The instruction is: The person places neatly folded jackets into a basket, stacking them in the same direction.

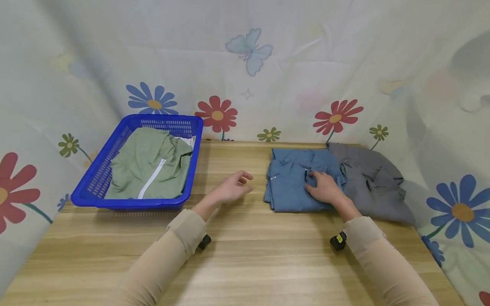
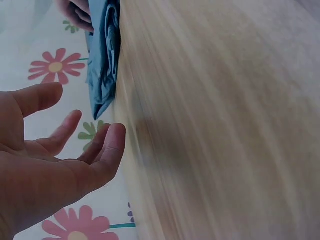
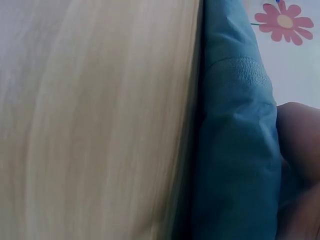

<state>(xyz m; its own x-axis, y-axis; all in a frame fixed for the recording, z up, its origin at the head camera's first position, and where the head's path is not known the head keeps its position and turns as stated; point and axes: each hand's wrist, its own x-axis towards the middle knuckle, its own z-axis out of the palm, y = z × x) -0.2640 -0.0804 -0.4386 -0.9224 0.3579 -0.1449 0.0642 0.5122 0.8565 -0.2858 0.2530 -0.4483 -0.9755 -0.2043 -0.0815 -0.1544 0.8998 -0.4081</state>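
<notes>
A folded blue garment [image 1: 291,191] with a small dark zipper lies on the wooden table at the right. My right hand [image 1: 325,188] rests on top of it, thumb and index finger spread apart beside the zipper. In the right wrist view the folded edge of the blue garment [image 3: 237,150] hides part of the fingers [image 3: 300,140]. My left hand [image 1: 231,187] hovers over the table to the left of the garment, fingers loosely bent and holding nothing. The left wrist view shows this hand [image 2: 65,155] with thumb and fingers apart.
A blue plastic basket [image 1: 130,202] stands at the left, holding a green garment [image 1: 141,161] with a white zipper. A grey garment [image 1: 377,191] lies right of the blue one, partly against the flower-printed curtain [image 1: 291,85] behind the table [image 1: 260,255].
</notes>
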